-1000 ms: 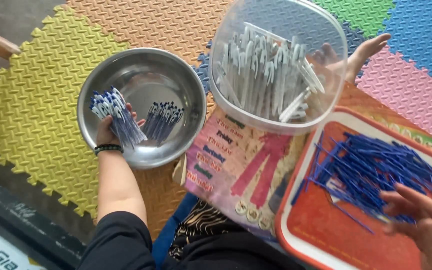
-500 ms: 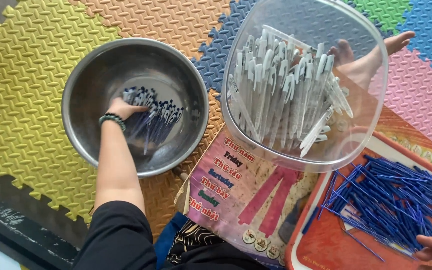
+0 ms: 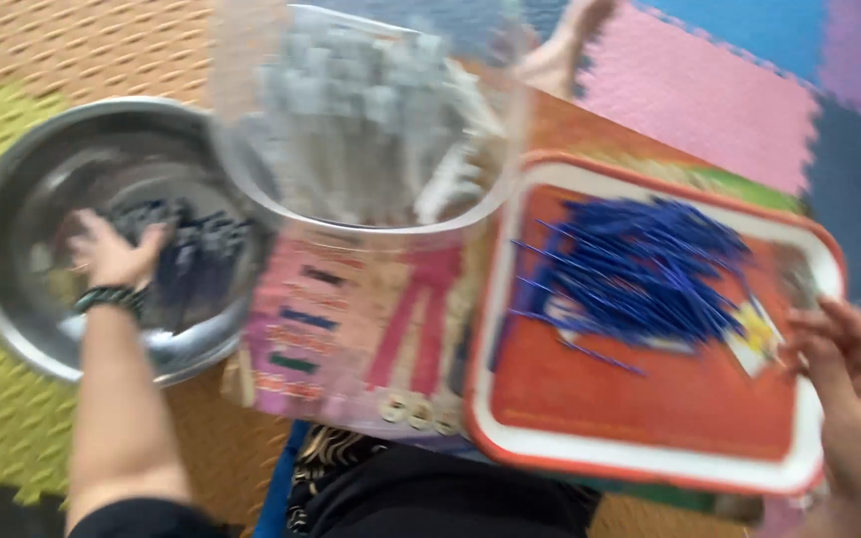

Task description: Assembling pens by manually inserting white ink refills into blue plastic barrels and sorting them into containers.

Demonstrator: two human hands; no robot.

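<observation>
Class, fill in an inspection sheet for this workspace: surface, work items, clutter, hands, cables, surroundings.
Surface: coloured foam mats, picture board on top.
Work items: steel bowl holding dark pen parts; red tray with blue refills.
Clutter: clear tub of pale pen parts.
Hands: left hand in the bowl on the dark parts; right hand open at the tray's edge, holding nothing.
Cables: nothing seen.
Surroundings: another person's hand behind the tub.

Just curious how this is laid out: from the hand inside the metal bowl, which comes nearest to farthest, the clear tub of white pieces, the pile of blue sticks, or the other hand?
1. Clear tub, just right of the left hand.
2. Blue sticks, on the red tray.
3. Right hand, at the far right edge.
</observation>
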